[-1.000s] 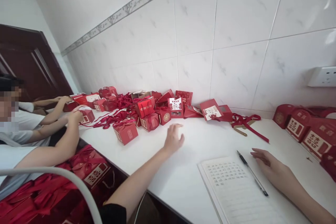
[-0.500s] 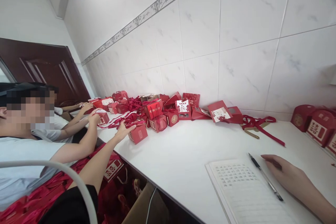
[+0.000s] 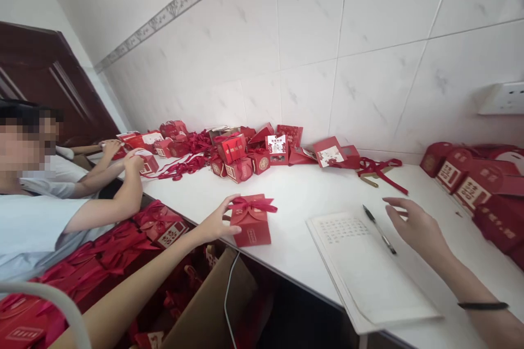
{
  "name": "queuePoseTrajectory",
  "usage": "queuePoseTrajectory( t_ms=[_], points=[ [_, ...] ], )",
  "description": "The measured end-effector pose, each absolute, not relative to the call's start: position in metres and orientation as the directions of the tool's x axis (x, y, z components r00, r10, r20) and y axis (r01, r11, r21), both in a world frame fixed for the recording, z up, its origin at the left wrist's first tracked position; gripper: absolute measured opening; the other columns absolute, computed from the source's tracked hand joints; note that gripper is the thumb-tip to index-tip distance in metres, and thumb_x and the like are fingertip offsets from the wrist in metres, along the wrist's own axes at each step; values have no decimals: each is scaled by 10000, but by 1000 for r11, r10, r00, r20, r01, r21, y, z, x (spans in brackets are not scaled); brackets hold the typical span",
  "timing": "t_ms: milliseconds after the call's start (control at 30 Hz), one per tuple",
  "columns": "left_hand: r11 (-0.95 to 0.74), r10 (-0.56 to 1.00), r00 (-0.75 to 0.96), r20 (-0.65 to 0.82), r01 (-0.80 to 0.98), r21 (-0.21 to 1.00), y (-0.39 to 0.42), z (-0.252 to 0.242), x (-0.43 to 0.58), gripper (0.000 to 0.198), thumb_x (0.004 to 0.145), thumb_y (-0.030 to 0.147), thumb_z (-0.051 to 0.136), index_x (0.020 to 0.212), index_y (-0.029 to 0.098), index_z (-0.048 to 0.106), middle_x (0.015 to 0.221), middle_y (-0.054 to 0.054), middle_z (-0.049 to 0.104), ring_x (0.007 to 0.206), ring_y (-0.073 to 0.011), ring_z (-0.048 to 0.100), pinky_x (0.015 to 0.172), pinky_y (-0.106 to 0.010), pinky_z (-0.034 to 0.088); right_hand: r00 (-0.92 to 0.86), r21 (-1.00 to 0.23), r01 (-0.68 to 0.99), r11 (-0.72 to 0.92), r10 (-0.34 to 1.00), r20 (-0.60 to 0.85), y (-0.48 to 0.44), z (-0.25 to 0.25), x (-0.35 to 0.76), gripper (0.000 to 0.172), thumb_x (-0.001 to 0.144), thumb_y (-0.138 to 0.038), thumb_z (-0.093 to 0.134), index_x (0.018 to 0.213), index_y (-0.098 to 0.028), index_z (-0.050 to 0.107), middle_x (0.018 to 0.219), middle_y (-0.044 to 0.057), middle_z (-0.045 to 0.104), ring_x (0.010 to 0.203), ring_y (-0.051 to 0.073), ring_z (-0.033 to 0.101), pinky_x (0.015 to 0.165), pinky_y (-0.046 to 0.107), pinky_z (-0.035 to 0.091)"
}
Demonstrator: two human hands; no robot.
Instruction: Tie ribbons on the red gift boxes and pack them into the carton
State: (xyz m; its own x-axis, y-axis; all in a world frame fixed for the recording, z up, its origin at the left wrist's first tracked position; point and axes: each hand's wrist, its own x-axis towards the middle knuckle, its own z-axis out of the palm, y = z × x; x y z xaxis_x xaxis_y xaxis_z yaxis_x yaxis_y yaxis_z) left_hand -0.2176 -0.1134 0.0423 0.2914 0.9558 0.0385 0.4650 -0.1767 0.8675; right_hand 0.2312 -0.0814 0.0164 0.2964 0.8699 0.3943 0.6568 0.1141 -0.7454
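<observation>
My left hand (image 3: 215, 222) grips a small red gift box with a ribbon bow (image 3: 250, 220), holding its left side near the front edge of the white table (image 3: 303, 196). My right hand (image 3: 411, 223) hovers with fingers spread just right of a black pen (image 3: 379, 222), which lies across the top right of an open notebook (image 3: 364, 262). Nothing is in the right hand.
A heap of red gift boxes and ribbons (image 3: 233, 155) lies along the tiled wall. More red boxes (image 3: 475, 185) stand at the right. Loose red ribbon (image 3: 379, 170) lies behind the notebook. Other people's hands (image 3: 135, 161) work on boxes at the left. Red bags (image 3: 159, 223) sit below the table.
My left hand took a red box from the heap and drew it toward me to the table's front edge. My right hand lifted off the table beside the pen.
</observation>
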Motion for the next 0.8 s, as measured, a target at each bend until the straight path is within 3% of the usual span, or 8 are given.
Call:
queuePoseTrajectory(
  t_ms=[100,233,333,400,433,500,567,800],
  points=[
    [-214,911,411,41,384,898,-134,37,-181,1030,606,518,744,1417,260,165,1459,-158,291,1265,-327,417,1050,-483,326,236,-816,536,217,889,392,-111,39,195,352,702,-489,447,824,-195,597,880,109,670,772,268,624,728,401,486],
    [-257,877,468,108,267,929,-144,28,-156,1050,629,521,733,1436,292,102,1539,-133,90,1364,-334,253,1083,-474,275,-203,-905,378,196,971,126,-146,45,144,494,829,-617,380,794,-174,596,763,89,651,689,218,605,620,326,470],
    [-238,935,305,181,163,957,-144,28,-151,796,676,629,618,1318,258,327,1448,-126,306,1293,-296,358,967,-408,402,-278,-949,300,101,961,14,-156,39,120,566,841,-675,373,735,-162,589,768,90,642,691,197,594,606,299,445],
    [-182,978,135,159,178,967,-144,35,-148,563,728,673,494,1030,198,512,1122,-103,555,1053,-244,526,780,-337,464,-254,-981,195,13,967,-37,-157,36,110,575,808,-704,419,703,-160,570,726,81,624,674,191,584,581,285,432],
    [-143,988,88,128,203,969,-144,40,-144,512,741,671,460,864,180,531,917,-69,582,891,-209,557,692,-304,454,-231,-991,133,-21,972,-51,-155,36,106,566,789,-709,451,696,-161,562,715,73,615,668,187,579,569,278,426],
    [-75,995,78,58,233,969,-146,49,-136,470,738,632,477,642,172,469,652,2,493,643,-140,499,586,-262,404,-186,-999,23,-41,982,-44,-152,37,99,526,769,-687,506,701,-167,555,745,61,607,688,180,570,567,266,425],
    [-37,996,90,19,201,979,-149,56,-127,437,707,563,556,569,173,415,581,38,426,562,-102,436,563,-243,388,-174,-997,-66,-30,985,-18,-148,38,92,466,758,-633,564,711,-169,558,797,52,608,723,173,563,590,259,431],
    [-79,996,50,80,-9,997,-160,39,-120,350,715,448,640,605,159,477,631,41,488,641,-90,473,662,-223,432,-152,-958,-285,-20,988,25,-142,31,80,434,612,-534,732,580,-164,508,621,-8,542,635,136,528,662,272,432]
  ],
)
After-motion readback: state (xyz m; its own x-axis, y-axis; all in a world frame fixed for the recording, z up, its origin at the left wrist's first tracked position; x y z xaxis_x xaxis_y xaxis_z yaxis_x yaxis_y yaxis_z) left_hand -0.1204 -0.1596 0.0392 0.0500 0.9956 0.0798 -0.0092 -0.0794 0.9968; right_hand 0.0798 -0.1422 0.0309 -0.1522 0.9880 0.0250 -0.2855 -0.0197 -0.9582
